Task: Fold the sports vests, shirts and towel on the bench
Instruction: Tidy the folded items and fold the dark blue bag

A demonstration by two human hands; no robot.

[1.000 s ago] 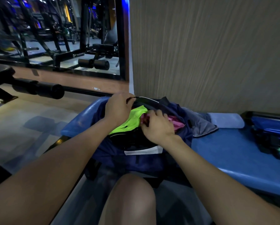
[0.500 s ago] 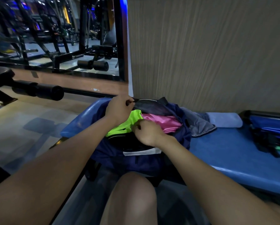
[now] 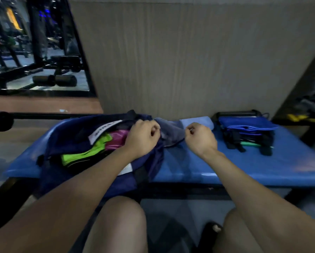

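Note:
A navy bag (image 3: 69, 141) lies open on the left of the blue bench (image 3: 244, 167). Inside it are a neon green vest (image 3: 83, 155) and a pink garment (image 3: 117, 140). A grey garment (image 3: 171, 133) spills out of the bag's right side onto the bench. My left hand (image 3: 144, 136) is closed on its left end at the bag's mouth. Closed in a pinch, my right hand (image 3: 200, 137) sits at the garment's right edge. A rolled light blue towel (image 3: 198, 121) lies behind my right hand, against the wall.
A stack of blue cloth and black straps (image 3: 248, 132) sits on the bench's right part. The wood-grain wall (image 3: 189, 61) rises right behind the bench. A mirror (image 3: 34, 52) with gym machines is at the left. My knees are below the bench's front edge.
Both hands left the green and pink clothes in the bag and moved right to the grey garment. The view has swung right, so the bag now sits at the left.

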